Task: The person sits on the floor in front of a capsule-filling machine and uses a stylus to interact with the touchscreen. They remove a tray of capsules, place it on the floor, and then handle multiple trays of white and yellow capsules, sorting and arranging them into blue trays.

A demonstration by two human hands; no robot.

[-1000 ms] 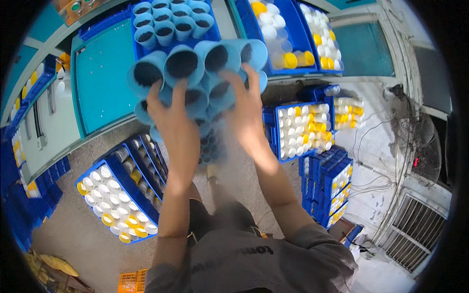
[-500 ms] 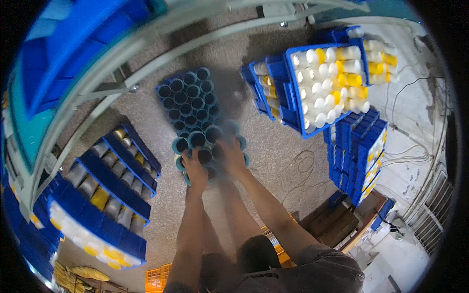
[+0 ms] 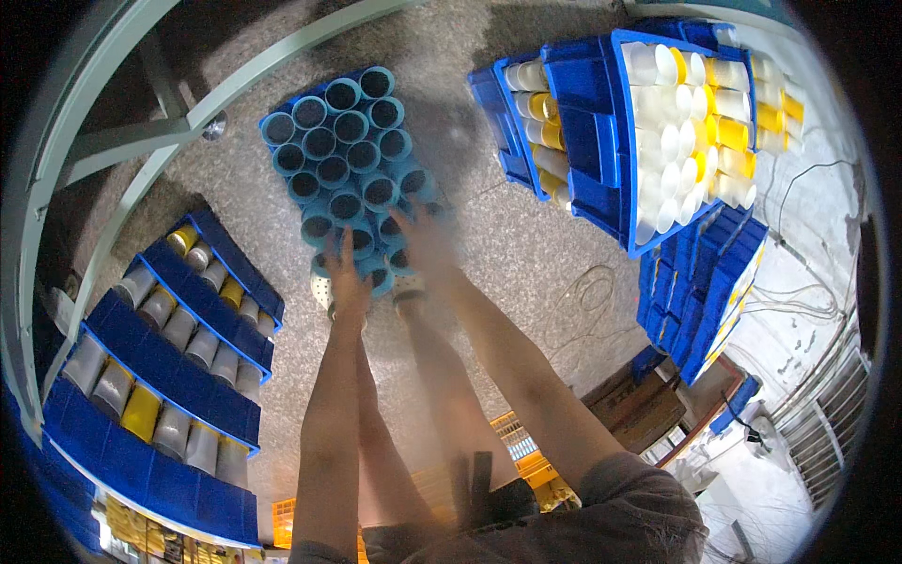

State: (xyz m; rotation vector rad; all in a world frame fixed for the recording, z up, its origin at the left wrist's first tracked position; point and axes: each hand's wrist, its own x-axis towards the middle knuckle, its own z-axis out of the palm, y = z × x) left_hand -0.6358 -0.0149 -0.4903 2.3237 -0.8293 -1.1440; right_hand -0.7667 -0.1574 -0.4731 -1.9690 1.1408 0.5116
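Teal cylindrical cups [image 3: 333,170] with dark insides stand upright in close rows in a blue crate [image 3: 270,120] on the floor before me. My left hand [image 3: 349,277] lies over the cups nearest me, fingers stretched out and apart, touching rims. To its right, my right hand [image 3: 429,242] is at the crate's near right side, its fingers spread against the cups there. Motion blurs part of the right hand. A near cup [image 3: 381,281] shows between the two hands, and their wrists and palms hide other cups.
On the left, stacked blue crates [image 3: 193,324] hold white and yellow cups. More stacked crates [image 3: 587,141] stand at the right, packed with similar cups. A pale metal frame [image 3: 240,80] curves across the far left. Coiled cable [image 3: 592,291] lies on the floor; orange crates [image 3: 521,451] sit near my legs.
The cluster of teal cups between my hands has gone down among the crate's rows. My hands have moved slightly away from me and their fingers have spread. The view has shifted.
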